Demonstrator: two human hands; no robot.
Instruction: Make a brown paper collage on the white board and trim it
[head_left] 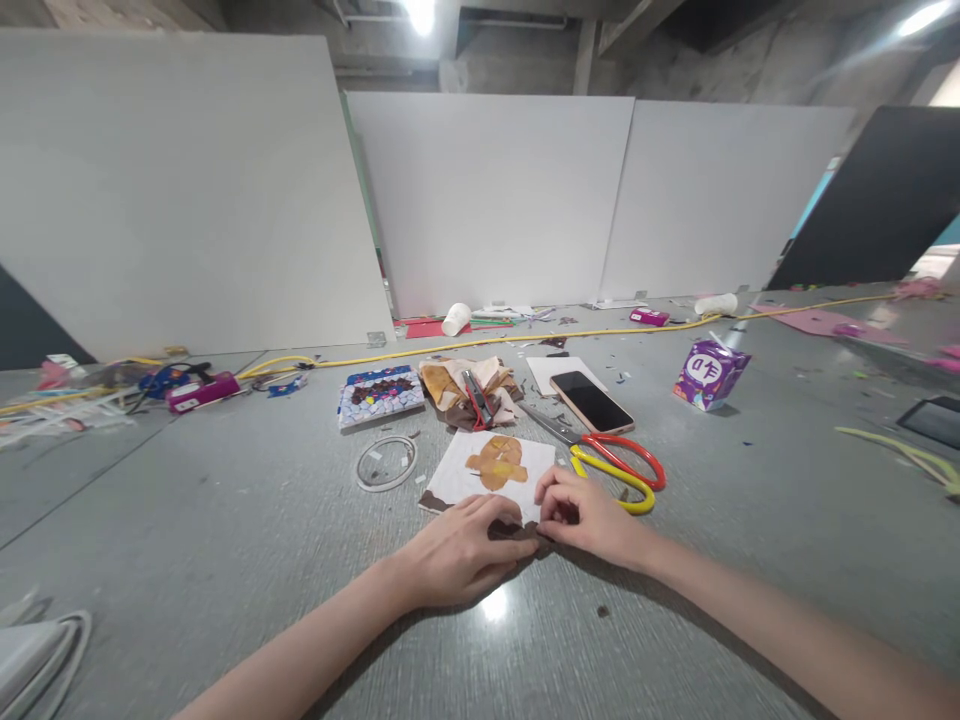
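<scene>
Far L on the grey table, a white cable is cut off by the frame edge. Further back, a magenta box is set near the yellow cord, which is strung across the back. Next, a blue-and-white patterned pad is laid flat, w/ a pale ring placed in front of it.

At ctr, the white sheet is laid flat, tan shapes stuck or set on it (can't tell which). Its lower edge is lined w/ a brown strip, partly hidden by the L hand: thumb & forefinger are held apart, forefinger stretched along the strip; any grip can't be told. Behind the sheet, crumpled scraps are piled.

To the R, the R hand is curled, fingertips brought to the strip's R end; pinch or mere touch can't be told. Just beyond it, red-and-yellow scissors are laid, w/ a phone placed behind. Further R, a purple carton is stood upright.
</scene>
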